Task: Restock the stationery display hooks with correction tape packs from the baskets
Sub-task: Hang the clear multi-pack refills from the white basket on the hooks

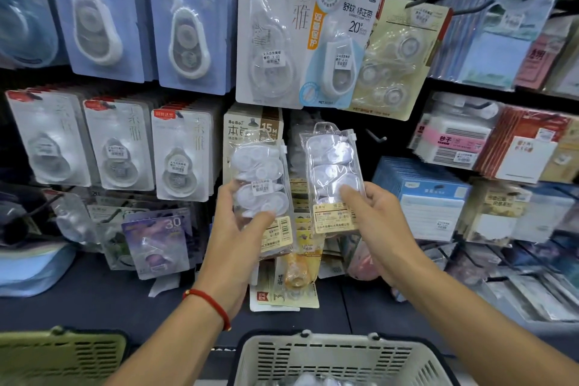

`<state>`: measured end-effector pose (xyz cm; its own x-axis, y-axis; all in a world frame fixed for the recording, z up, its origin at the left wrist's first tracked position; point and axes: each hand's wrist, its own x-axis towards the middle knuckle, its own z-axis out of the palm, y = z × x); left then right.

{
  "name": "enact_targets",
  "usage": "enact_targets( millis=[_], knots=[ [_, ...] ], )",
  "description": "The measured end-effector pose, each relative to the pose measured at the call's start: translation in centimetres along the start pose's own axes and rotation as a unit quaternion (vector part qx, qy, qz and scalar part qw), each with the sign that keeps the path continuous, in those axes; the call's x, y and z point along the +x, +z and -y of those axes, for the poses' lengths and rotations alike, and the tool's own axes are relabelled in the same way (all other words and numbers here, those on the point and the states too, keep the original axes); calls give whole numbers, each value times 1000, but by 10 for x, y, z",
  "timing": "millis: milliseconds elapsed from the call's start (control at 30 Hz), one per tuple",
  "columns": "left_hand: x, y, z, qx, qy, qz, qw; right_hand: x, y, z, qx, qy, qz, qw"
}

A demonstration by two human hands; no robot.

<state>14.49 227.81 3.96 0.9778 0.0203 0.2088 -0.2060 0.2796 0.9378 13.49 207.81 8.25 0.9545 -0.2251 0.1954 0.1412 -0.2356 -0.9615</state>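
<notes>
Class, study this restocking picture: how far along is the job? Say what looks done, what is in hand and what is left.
Done: many hooks already carry packs, such as the white carded row. In hand: the left hand and the right hand each hold one clear pack, neither on a hook. Left: a bare hook shows behind, and the white basket appears to hold more stock.

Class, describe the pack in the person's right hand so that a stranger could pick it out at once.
Start at the white basket at bottom centre and follow the right hand up to the display. It grips a clear bag of white correction tapes with a beige label at its foot. Its twin in the left hand has a price sticker; this one shows none.
</notes>
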Motion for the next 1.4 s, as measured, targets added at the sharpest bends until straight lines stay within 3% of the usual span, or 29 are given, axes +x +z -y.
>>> enact_targets(
  millis=[433,533,600,633,700,800,900,1033,1200,1400],
  knots=[
    [-1,1,-6,6,2,-39,999,-9,3,7,-44,-53,-44,997],
    [-3,1,-7,50,36,-30,998,1,1,3,-159,-45,-26,986],
    [-6,2,-8,77,50,-7,996,3,0,1,-310,-67,-26,948],
    [-7,3,-7,92,55,13,994,3,0,1,-323,-92,-30,942],
    [-8,5,-6,108,63,56,991,-1,3,1,-252,-120,8,960],
    [-11,12,-4,98,48,91,990,-7,11,-3,-114,-87,97,985],
    [-13,18,-3,111,37,84,990,-9,14,3,-27,-81,58,995],
    [-12,20,0,77,11,96,992,4,12,14,-1,-39,-7,999],
    [-13,22,-5,49,-3,100,994,16,12,16,34,1,8,999],
    [-13,23,-8,83,16,88,993,23,8,8,6,-28,-17,999]
  ],
)
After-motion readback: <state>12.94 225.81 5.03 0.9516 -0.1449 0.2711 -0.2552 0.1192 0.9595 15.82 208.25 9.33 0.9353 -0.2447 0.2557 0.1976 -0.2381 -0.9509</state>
